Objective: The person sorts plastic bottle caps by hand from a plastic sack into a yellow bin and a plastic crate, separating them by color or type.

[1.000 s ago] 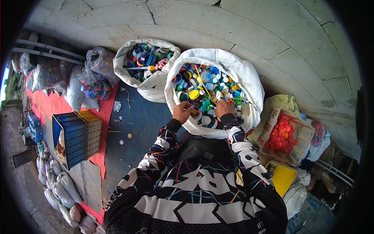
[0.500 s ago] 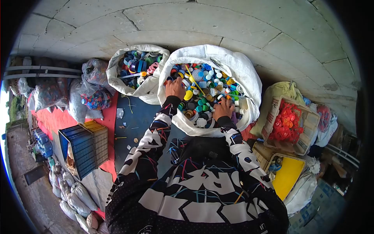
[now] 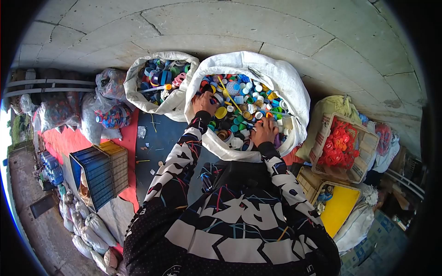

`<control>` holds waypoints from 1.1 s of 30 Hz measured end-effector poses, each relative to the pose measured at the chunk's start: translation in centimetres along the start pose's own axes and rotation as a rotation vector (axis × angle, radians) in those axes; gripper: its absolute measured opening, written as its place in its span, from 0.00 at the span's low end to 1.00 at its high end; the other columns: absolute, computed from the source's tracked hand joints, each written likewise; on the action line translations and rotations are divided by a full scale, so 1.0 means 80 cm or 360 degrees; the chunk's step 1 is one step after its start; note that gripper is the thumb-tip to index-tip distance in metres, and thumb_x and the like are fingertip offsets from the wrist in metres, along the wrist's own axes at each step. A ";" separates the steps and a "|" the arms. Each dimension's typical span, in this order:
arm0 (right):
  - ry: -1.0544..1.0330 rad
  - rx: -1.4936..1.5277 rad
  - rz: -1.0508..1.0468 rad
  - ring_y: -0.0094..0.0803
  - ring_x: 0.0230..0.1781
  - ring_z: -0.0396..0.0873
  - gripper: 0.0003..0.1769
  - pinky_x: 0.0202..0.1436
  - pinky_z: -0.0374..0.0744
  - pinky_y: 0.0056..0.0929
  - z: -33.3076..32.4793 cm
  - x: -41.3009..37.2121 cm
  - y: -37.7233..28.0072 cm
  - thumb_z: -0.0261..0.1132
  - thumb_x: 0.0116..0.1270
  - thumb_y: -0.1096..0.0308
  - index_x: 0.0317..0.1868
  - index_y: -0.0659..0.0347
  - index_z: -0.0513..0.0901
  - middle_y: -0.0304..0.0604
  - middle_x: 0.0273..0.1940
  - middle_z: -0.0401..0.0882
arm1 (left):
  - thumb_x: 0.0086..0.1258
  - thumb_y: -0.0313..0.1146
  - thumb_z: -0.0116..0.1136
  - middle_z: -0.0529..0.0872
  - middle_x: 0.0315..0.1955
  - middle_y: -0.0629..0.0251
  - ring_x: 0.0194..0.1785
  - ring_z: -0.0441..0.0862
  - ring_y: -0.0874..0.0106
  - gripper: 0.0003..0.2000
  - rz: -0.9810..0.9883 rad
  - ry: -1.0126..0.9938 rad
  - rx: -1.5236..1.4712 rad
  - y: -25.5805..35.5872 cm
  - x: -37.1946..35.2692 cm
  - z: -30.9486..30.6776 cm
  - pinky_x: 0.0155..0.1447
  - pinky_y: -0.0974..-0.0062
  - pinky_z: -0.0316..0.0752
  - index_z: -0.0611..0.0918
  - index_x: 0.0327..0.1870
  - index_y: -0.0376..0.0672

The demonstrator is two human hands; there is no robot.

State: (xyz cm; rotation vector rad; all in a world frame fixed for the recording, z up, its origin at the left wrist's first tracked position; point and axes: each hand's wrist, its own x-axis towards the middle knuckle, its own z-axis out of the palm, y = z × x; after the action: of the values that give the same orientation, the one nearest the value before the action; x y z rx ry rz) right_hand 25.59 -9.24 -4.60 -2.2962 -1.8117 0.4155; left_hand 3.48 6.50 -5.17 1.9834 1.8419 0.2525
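A large white woven sack (image 3: 294, 92) with a rolled rim stands in front of me, full of mixed plastic bottle caps (image 3: 237, 120). At the sack's left side, my left hand (image 3: 204, 104) reaches over the caps with its fingers apart, the tips partly hidden among them. My right hand (image 3: 264, 132) rests on the caps near the front right, fingers spread, beside a purple piece. Neither hand shows anything held. Between the hands lie a yellow lid (image 3: 221, 112) and a thin yellow stick (image 3: 230, 95).
A smaller white sack (image 3: 133, 87) of plastic pieces adjoins on the left. Rightward sits a beige crate (image 3: 322, 133) with red parts (image 3: 340, 143). A blue crate (image 3: 99, 177) stands lower left, near filled bags (image 3: 87, 230). A concrete wall (image 3: 221, 27) rises behind.
My left hand has shifted slightly left and down at the sack's edge. My right hand stays in nearly the same spot, its fingers slightly moved. The yellow lid has shifted a little.
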 end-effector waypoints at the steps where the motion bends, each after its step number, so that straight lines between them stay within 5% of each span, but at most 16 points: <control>1: 0.0004 -0.0065 -0.0025 0.46 0.65 0.57 0.15 0.58 0.56 0.50 0.001 0.000 -0.003 0.72 0.47 0.62 0.37 0.53 0.84 0.41 0.54 0.69 | 0.44 0.38 0.72 0.83 0.41 0.70 0.51 0.75 0.61 0.23 -0.0007 -0.0016 -0.0072 -0.008 -0.001 0.003 0.61 0.59 0.61 0.78 0.44 0.51; 11: 0.0040 0.0078 -0.0119 0.41 0.62 0.61 0.11 0.58 0.57 0.52 0.016 0.011 0.003 0.70 0.49 0.65 0.34 0.56 0.85 0.38 0.51 0.73 | 0.46 0.35 0.71 0.82 0.37 0.63 0.43 0.79 0.61 0.18 0.0206 0.0346 -0.0615 -0.002 -0.018 -0.023 0.49 0.67 0.73 0.81 0.40 0.44; 16: 0.0189 0.0735 -0.0046 0.44 0.45 0.75 0.12 0.47 0.71 0.45 -0.003 0.019 0.018 0.72 0.50 0.66 0.33 0.61 0.82 0.44 0.36 0.80 | 0.51 0.29 0.67 0.79 0.33 0.64 0.35 0.80 0.69 0.12 -0.0198 0.0335 -0.1206 -0.002 -0.049 -0.035 0.42 0.73 0.76 0.82 0.37 0.38; 17: 0.0268 0.0786 -0.0126 0.42 0.33 0.79 0.13 0.37 0.76 0.35 -0.003 0.021 0.024 0.72 0.52 0.66 0.35 0.63 0.82 0.46 0.31 0.81 | 0.52 0.27 0.65 0.79 0.32 0.66 0.34 0.79 0.70 0.11 -0.0341 0.0308 -0.1428 -0.026 -0.051 -0.014 0.42 0.73 0.76 0.81 0.36 0.38; 19: 0.0086 0.1132 0.0088 0.36 0.31 0.80 0.12 0.36 0.76 0.31 -0.020 0.020 0.022 0.72 0.54 0.67 0.36 0.64 0.82 0.47 0.33 0.82 | 0.54 0.23 0.57 0.75 0.30 0.71 0.30 0.75 0.75 0.07 -0.0840 0.0185 -0.2120 -0.024 -0.057 -0.028 0.37 0.73 0.73 0.78 0.35 0.40; 23: -0.0148 0.1721 0.0170 0.21 0.26 0.76 0.14 0.30 0.73 0.21 -0.019 0.017 0.030 0.68 0.60 0.69 0.46 0.63 0.80 0.37 0.30 0.80 | 0.59 0.28 0.58 0.73 0.26 0.72 0.24 0.68 0.80 0.05 -0.1171 -0.0246 -0.2325 -0.010 -0.061 -0.077 0.27 0.82 0.63 0.76 0.34 0.45; 26: -0.0469 0.2095 0.0346 0.18 0.25 0.73 0.17 0.28 0.71 0.17 -0.029 0.014 0.027 0.62 0.66 0.69 0.55 0.60 0.77 0.34 0.30 0.78 | 0.60 0.32 0.60 0.74 0.23 0.74 0.23 0.70 0.79 0.05 -0.0990 -0.0482 -0.2104 -0.021 -0.060 -0.061 0.27 0.81 0.65 0.77 0.32 0.44; 27: -0.0574 0.2272 0.0501 0.18 0.26 0.73 0.17 0.29 0.72 0.17 -0.035 0.011 0.022 0.61 0.68 0.69 0.56 0.59 0.77 0.34 0.31 0.78 | 0.59 0.35 0.63 0.77 0.21 0.71 0.23 0.73 0.77 0.09 -0.0741 -0.0291 -0.1488 -0.016 -0.054 -0.053 0.30 0.78 0.69 0.79 0.32 0.39; 30: -0.0741 0.2685 0.0737 0.23 0.28 0.75 0.16 0.31 0.73 0.21 -0.031 0.008 0.019 0.55 0.71 0.70 0.58 0.58 0.76 0.38 0.33 0.78 | 0.58 0.37 0.65 0.82 0.23 0.65 0.27 0.78 0.75 0.13 -0.0339 -0.0238 -0.1182 -0.006 -0.051 -0.046 0.34 0.77 0.73 0.80 0.32 0.35; 32: -0.0794 0.3023 0.0770 0.25 0.27 0.75 0.13 0.31 0.73 0.24 -0.045 0.010 0.009 0.57 0.68 0.70 0.51 0.61 0.77 0.38 0.31 0.78 | 0.57 0.40 0.66 0.85 0.27 0.61 0.31 0.81 0.73 0.15 0.0226 -0.0575 -0.1129 0.021 -0.055 -0.053 0.38 0.75 0.74 0.82 0.37 0.36; 33: -0.0846 0.3067 0.0767 0.26 0.28 0.76 0.12 0.31 0.74 0.24 -0.046 0.010 0.010 0.57 0.67 0.70 0.49 0.62 0.77 0.39 0.32 0.78 | 0.58 0.41 0.66 0.84 0.29 0.62 0.35 0.81 0.74 0.18 0.0271 -0.0910 -0.1066 0.044 -0.063 -0.063 0.43 0.75 0.74 0.81 0.44 0.38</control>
State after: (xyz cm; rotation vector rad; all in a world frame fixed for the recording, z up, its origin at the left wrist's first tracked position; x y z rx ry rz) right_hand 27.73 -8.58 -1.45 -1.0036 -0.1648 1.8147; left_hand 4.11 2.33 1.61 1.5199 1.0468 0.2700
